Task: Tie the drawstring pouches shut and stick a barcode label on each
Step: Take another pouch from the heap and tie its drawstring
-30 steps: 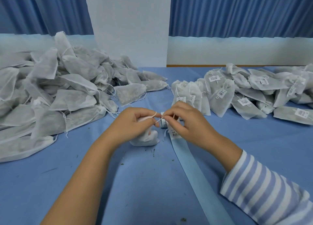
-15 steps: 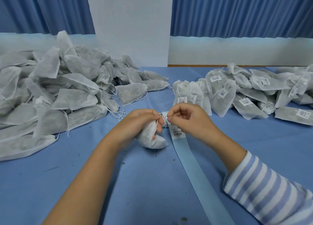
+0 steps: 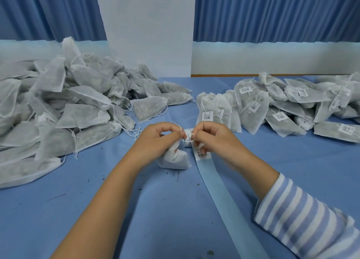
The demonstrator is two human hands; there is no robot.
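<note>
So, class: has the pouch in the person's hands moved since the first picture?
Yes: the pouch has shifted slightly right, closer to the left edge of the blue label strip.

The pouch (image 3: 173, 160) is thin, matt, non-woven white fabric, half see-through, and its drawstring (image 3: 192, 135) is white twine. The tablecloth (image 3: 97, 210) is matt blue cloth. The backing strip (image 3: 224, 196) looks like smooth, waxy paper, the barcode label (image 3: 202, 155) plain white paper. The sleeve (image 3: 303, 219) is soft striped knit.

Two grips show, one left grip (image 3: 157, 139) and one right grip (image 3: 212, 139), with one pouch (image 3: 173, 160) and one striped sleeve (image 3: 303, 219). The counter (image 3: 97, 210) carries two heaps, unlabelled pouches (image 3: 68, 110) and labelled pouches (image 3: 282, 106), each too many to count, plus one label strip (image 3: 224, 196). Two blue curtains (image 3: 48, 13) hang behind.
</note>
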